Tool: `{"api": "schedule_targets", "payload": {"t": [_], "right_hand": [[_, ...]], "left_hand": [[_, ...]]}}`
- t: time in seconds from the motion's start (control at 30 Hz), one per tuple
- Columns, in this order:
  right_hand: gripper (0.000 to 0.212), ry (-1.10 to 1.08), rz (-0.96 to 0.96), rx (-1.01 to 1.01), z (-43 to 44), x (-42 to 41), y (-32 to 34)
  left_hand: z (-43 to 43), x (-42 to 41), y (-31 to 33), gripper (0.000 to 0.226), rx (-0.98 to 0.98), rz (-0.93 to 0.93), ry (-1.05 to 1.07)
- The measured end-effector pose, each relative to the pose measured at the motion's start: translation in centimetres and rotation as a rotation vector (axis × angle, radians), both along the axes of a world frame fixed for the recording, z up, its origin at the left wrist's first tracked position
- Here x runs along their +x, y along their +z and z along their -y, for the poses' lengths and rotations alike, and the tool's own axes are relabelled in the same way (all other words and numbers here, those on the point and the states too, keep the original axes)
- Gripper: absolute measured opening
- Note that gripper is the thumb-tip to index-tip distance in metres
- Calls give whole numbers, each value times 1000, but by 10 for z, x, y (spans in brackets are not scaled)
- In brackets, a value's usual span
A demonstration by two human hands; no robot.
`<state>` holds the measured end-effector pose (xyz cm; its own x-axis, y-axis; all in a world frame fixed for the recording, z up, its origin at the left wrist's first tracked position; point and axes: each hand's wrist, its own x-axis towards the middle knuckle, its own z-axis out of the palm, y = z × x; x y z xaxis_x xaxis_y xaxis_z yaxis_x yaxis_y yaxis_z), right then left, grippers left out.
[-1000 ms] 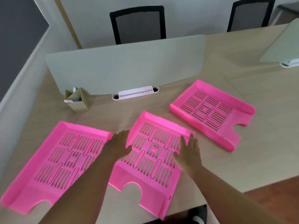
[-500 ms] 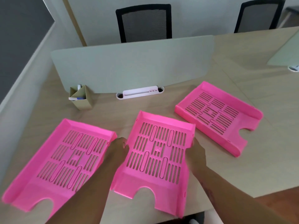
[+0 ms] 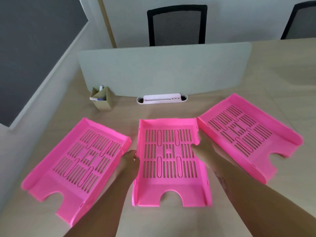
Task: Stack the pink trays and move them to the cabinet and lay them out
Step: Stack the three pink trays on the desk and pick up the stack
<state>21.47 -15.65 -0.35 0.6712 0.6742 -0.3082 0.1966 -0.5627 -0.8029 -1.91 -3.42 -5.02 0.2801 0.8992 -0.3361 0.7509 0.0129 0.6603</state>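
Three pink slotted trays lie side by side on the beige desk. The middle tray (image 3: 170,192) is squared up toward me, held by both side walls. My left hand (image 3: 128,162) grips its left wall. My right hand (image 3: 204,150) grips its right wall, thumb hooked over the rim onto the slotted floor. The left tray (image 3: 51,182) sits angled just left of my left hand. The right tray (image 3: 280,142) lies angled close beside my right wrist. No cabinet is in view.
A grey divider panel (image 3: 162,71) stands across the desk behind the trays. A cardboard pen holder (image 3: 102,101) and a white cable slot (image 3: 162,99) sit at its foot. Two black mesh chairs (image 3: 177,24) stand beyond, and a wall runs along the left.
My hands went from resting on the middle tray to gripping its two side walls. The tray has turned from a slant to straight in front of me. The view has shifted.
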Motion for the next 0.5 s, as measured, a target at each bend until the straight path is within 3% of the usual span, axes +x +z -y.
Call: {"api": "schedule_targets", "payload": {"t": [0.1, 0.23, 0.5], "right_hand": [[67, 138, 122, -203, 22, -2, -18], [74, 360, 446, -314, 71, -25, -58], [70, 364, 558, -267, 94, -38, -89]], "left_hand": [[17, -7, -2, 41, 63, 113, -47], [55, -29, -9, 69, 220, -145, -267], [88, -36, -22, 76, 222, -286, -303]]}}
